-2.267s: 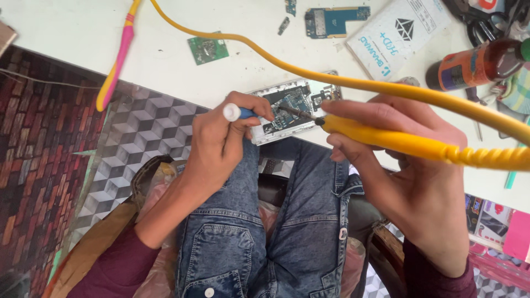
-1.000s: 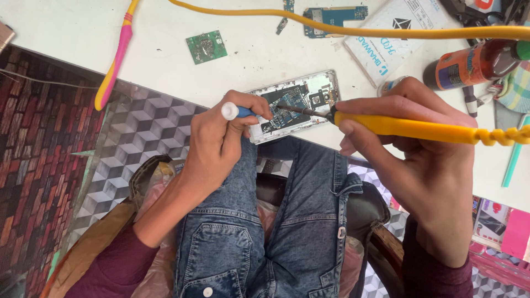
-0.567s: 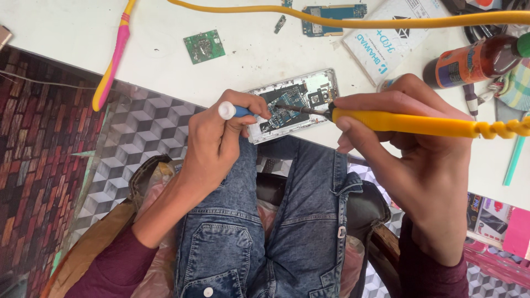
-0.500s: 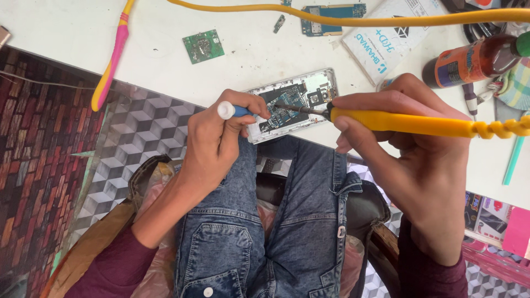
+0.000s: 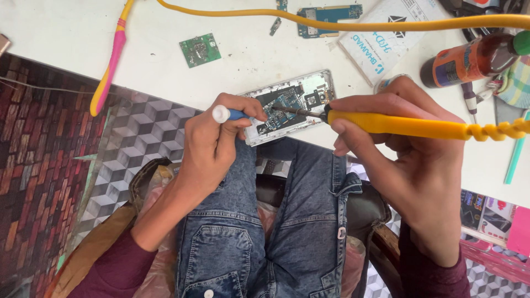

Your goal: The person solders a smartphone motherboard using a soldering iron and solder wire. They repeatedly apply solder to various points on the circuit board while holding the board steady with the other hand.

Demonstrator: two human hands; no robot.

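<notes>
Lowered soldering iron (image 5: 408,126) tip touches opened phone (image 5: 290,105).

Our left hand (image 5: 212,140) sits at the near left, fingers curled into a loose fist with the thumb and forefinger pinched together at its far right tip, knuckles turned up. The left forearm runs back toward us and to the left, bare to a dark red sleeve at the elbow. Our right hand (image 5: 411,146) is on the right, larger in view, fingers wrapped in a pen-like grip, the forefinger stretched leftward and the thumb pressed beneath it. Its wrist bends back toward us into a dark red cuff. The two hands are near each other, not touching.
</notes>
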